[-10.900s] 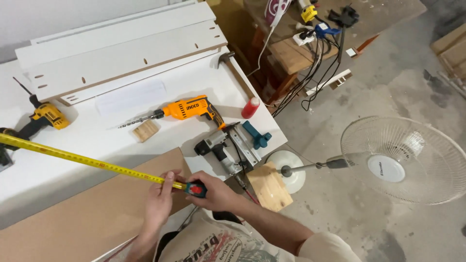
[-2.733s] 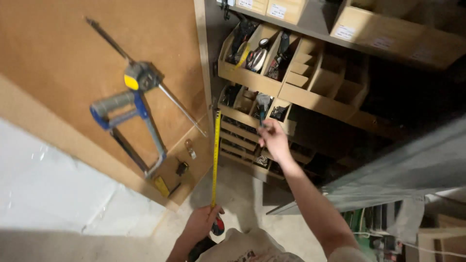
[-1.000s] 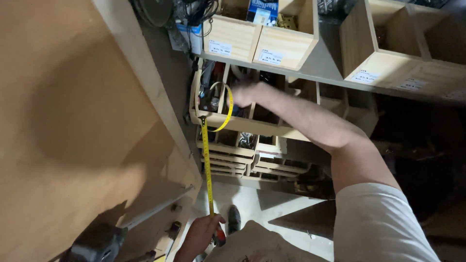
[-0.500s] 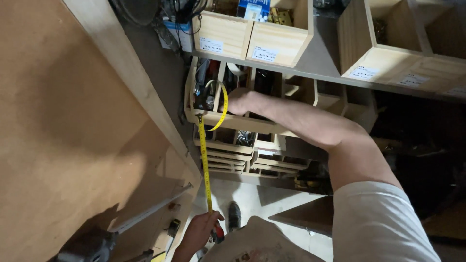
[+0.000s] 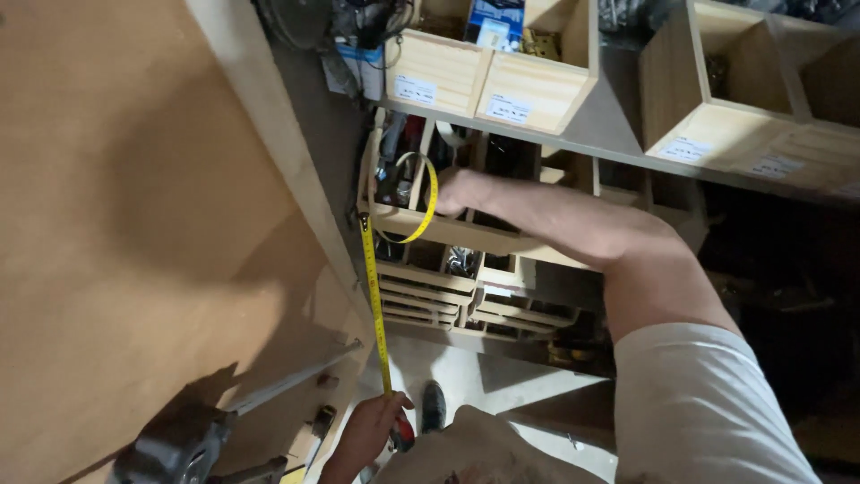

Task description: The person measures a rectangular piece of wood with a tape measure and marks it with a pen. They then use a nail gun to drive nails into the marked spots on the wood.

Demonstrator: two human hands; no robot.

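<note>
Head view looks down along a brown board wall [image 5: 134,224] on the left and wooden shelving [image 5: 618,134] on the right, with grey floor [image 5: 502,376] far below between them. Wooden boxes [image 5: 488,76] on the shelf carry small labels and hold packets and metal bits; the tool tray [image 5: 421,224] beneath holds hand tools. Left hand [image 5: 372,430] has its grip closed round the tape measure [image 5: 403,435] case low down. Yellow tape [image 5: 376,296] runs straight up to the tray edge, then curls in a loop. Right hand [image 5: 457,188] reaches into the tray at the loop; whether its grip is closed I cannot tell. Narrow gap only between wall and shelves
</note>
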